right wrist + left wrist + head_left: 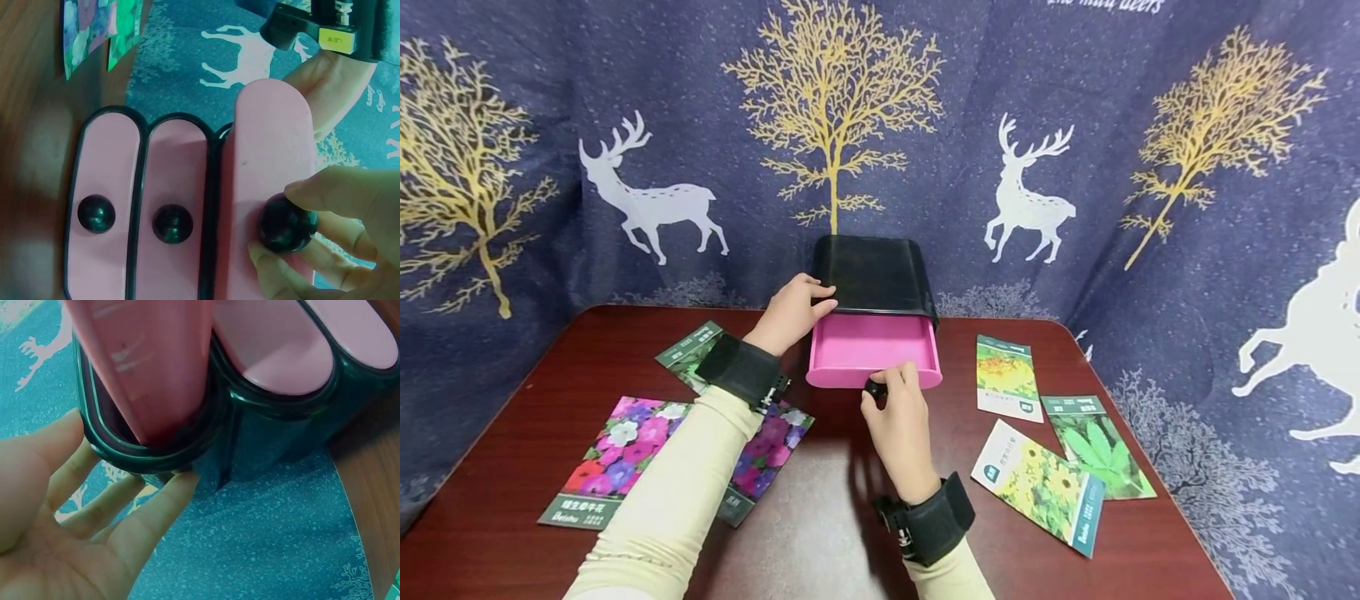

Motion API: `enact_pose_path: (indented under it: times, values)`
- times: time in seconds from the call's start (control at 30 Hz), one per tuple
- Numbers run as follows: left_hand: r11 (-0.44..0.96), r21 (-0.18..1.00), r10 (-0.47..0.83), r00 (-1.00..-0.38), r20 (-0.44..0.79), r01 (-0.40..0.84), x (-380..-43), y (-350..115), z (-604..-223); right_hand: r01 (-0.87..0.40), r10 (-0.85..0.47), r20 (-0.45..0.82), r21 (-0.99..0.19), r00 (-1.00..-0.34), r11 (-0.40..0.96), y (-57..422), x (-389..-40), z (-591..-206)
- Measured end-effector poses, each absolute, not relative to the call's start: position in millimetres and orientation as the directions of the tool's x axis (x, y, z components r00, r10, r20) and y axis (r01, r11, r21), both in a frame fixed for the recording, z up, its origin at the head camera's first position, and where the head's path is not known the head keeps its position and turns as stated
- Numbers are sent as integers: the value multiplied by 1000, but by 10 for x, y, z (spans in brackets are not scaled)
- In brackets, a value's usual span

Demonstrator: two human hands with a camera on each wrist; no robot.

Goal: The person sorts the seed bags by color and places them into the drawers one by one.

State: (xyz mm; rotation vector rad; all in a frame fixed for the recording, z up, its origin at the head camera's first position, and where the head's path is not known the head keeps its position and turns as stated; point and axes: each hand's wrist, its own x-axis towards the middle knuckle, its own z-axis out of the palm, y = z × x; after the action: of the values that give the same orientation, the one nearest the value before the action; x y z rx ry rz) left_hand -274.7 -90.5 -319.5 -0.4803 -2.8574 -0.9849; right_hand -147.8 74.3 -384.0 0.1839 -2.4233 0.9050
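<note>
A black drawer cabinet with pink drawers stands at the back of the table. Its top drawer is pulled out, and the pink inside shows in the head view. My left hand holds the cabinet's upper left edge, thumb and fingertips spread about the rounded corner. At the drawer's front, my right hand pinches the round black knob between thumb and fingers. Below it, as the right wrist view shows, a middle drawer and a bottom drawer are closed, each with its own black knob.
Flower seed packets lie on the left, partly under my left forearm, with a green packet behind. On the right lie a yellow-flower packet, a green-leaf packet and a sunflower packet. A blue deer-patterned cloth hangs behind.
</note>
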Motion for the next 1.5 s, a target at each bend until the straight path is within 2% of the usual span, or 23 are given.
enact_pose_path:
  times: [0.73,1.0,1.27,1.5]
  values:
    - [740,608,258,-956,137,287,-2733,-904,-3228,-242,93,447,-635,-890,733,794,-1021,-3948]
    - [740,603,235,-955,182,297,-2710,-896,-3202,-279,99,496,-630,-863,725,785,-1015,-4054]
    - [713,654,233,-965,119,253,-2760,-940,-3173,-298,93,527,-608,-845,735,789,-1051,-4101]
    - [702,670,238,-967,97,240,-2744,-1202,-3152,-304,95,537,-604,-838,737,780,-1043,-4126]
